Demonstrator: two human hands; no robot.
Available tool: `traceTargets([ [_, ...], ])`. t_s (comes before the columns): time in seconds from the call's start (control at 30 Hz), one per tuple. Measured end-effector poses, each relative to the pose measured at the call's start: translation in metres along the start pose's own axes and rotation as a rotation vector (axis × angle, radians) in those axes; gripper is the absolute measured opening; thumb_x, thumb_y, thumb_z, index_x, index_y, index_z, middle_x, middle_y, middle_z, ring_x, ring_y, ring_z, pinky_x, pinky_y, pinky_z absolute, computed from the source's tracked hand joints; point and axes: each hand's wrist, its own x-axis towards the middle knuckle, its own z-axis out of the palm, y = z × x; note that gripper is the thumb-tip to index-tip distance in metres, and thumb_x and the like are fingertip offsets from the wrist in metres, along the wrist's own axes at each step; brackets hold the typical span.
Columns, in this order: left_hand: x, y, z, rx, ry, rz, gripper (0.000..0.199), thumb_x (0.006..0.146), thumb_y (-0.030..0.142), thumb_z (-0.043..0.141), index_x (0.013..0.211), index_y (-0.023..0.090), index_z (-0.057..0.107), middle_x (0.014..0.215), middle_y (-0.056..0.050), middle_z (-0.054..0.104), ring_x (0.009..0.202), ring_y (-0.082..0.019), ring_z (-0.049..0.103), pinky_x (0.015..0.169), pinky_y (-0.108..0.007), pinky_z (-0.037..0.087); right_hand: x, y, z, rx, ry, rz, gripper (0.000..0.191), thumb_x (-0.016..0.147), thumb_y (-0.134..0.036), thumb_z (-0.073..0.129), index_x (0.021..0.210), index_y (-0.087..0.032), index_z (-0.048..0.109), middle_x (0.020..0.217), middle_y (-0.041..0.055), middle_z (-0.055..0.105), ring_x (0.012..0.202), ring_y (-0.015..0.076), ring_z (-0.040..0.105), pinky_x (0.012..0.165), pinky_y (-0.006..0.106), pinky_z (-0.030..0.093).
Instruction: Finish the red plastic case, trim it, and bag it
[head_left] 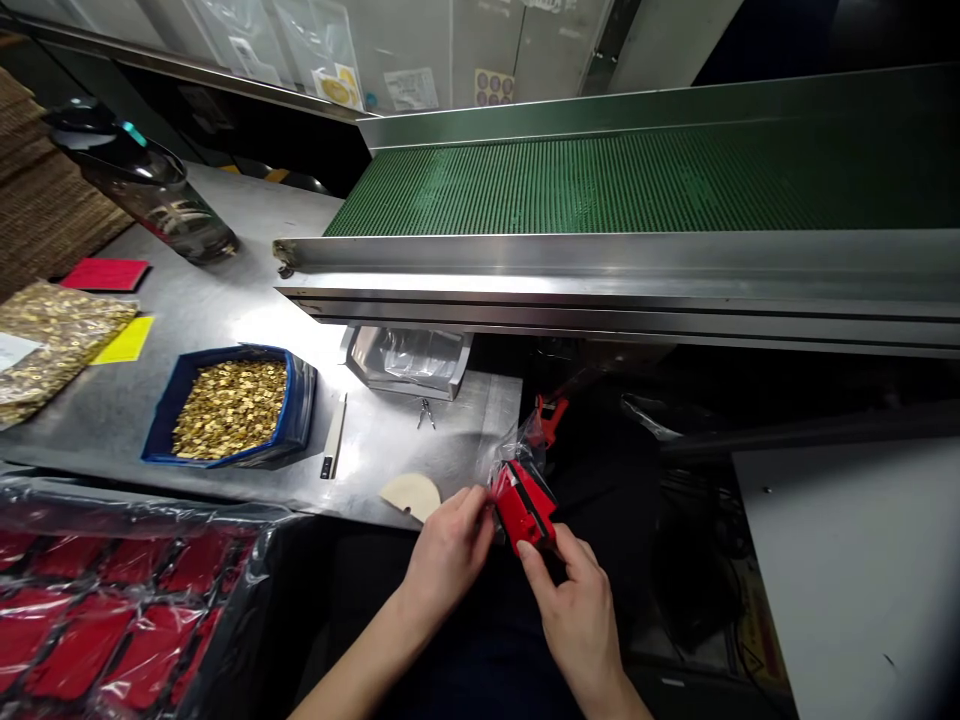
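My right hand (577,610) grips a red part with black strips (523,505) by its near end, thumb on one side and fingers on the other. Thin clear plastic (512,447), apparently a bag, lies around the part's far end. Closed in a pinch, my left hand (454,540) is at the left side of the part, on the edge of the plastic; its fingertips are partly hidden. Just beyond, another red piece (551,420) shows beside the plastic. A cream half-round piece (412,495) lies on the table edge by my left hand.
A blue bin of small brass pieces (300,400), a cutter knife (334,435) and a grey tray (442,385) with clear bags stand on the metal table (375,440). A green conveyor (570,185) runs behind. At lower left is a plastic-lined crate (277,530) of red parts.
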Motion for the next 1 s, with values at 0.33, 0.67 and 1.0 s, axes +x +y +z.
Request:
traceTargets([
  [0.33, -0.01, 0.005, 0.009, -0.366, 0.094, -0.339, 0.015, 0.101, 0.038, 0.056, 0.094, 0.025, 0.054, 0.071, 0.005, 0.061, 0.062, -0.015, 0.058, 0.061, -0.026, 0.045, 0.02, -0.017, -0.004, -0.319, -0.282, -0.216, 0.01, 0.096, -0.015, 0.059, 0.096, -0.025, 0.063, 0.082, -0.0014, 0.069, 0.081, 0.0218, 0.063, 0.084, 0.038, 0.042],
  [0.67, -0.001, -0.004, -0.008, -0.213, 0.088, -0.07, 0.017, 0.105, 0.032, 0.048, 0.095, 0.023, 0.059, 0.086, -0.002, 0.066, 0.076, -0.019, 0.061, 0.072, -0.03, 0.048, 0.038, -0.039, -0.011, -0.505, -0.372, -0.454, 0.025, 0.09, -0.007, 0.06, 0.109, -0.022, 0.064, 0.092, 0.0019, 0.074, 0.088, 0.0234, 0.067, 0.089, 0.042, 0.046],
  [1.0, -0.027, -0.011, -0.021, -0.212, 0.106, -0.062, 0.013, 0.108, 0.029, 0.045, 0.099, 0.024, 0.054, 0.083, 0.001, 0.06, 0.071, -0.016, 0.057, 0.068, -0.028, 0.045, 0.068, -0.037, -0.028, -0.397, -0.458, -0.41, 0.047, 0.087, -0.039, 0.08, 0.129, -0.028, 0.061, 0.124, 0.0041, 0.071, 0.114, 0.0293, 0.065, 0.097, 0.047, 0.052],
])
